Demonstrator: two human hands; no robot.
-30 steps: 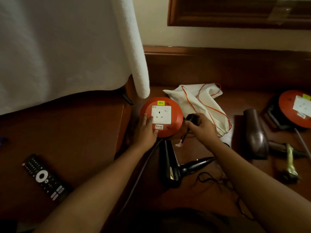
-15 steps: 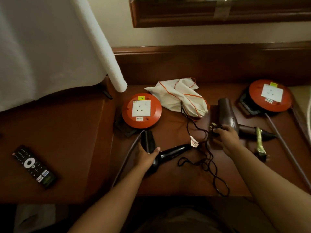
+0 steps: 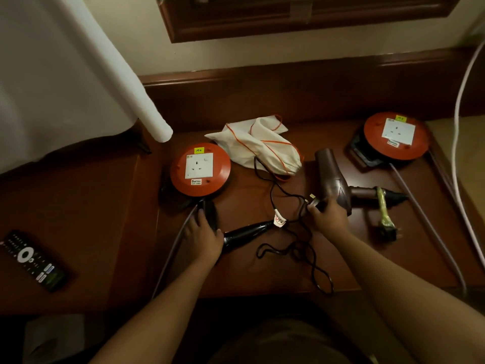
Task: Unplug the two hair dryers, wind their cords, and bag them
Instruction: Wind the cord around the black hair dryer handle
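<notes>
A black hair dryer [image 3: 244, 232] lies on the wooden desk [image 3: 262, 274]. My left hand [image 3: 203, 239] grips its body near the left orange socket reel [image 3: 200, 172]. The dryer's loose black cord [image 3: 294, 248] trails across the desk. Its plug [image 3: 315, 202] is out of the socket, and my right hand [image 3: 328, 214] holds it. A brown hair dryer [image 3: 334, 179] lies just behind my right hand, its cord bundled with a green tie [image 3: 383, 208]. A white drawstring bag with orange cord [image 3: 259, 145] lies at the back.
A second orange socket reel [image 3: 396, 135] sits at the back right, with grey cables [image 3: 425, 222] running forward. A remote control [image 3: 34, 260] lies on the lower surface at left. White bedding [image 3: 78, 74] hangs over the upper left.
My right hand pulled the plug out of the left reel and carried it right, beside the brown dryer. My left hand left the reel and took hold of the black dryer.
</notes>
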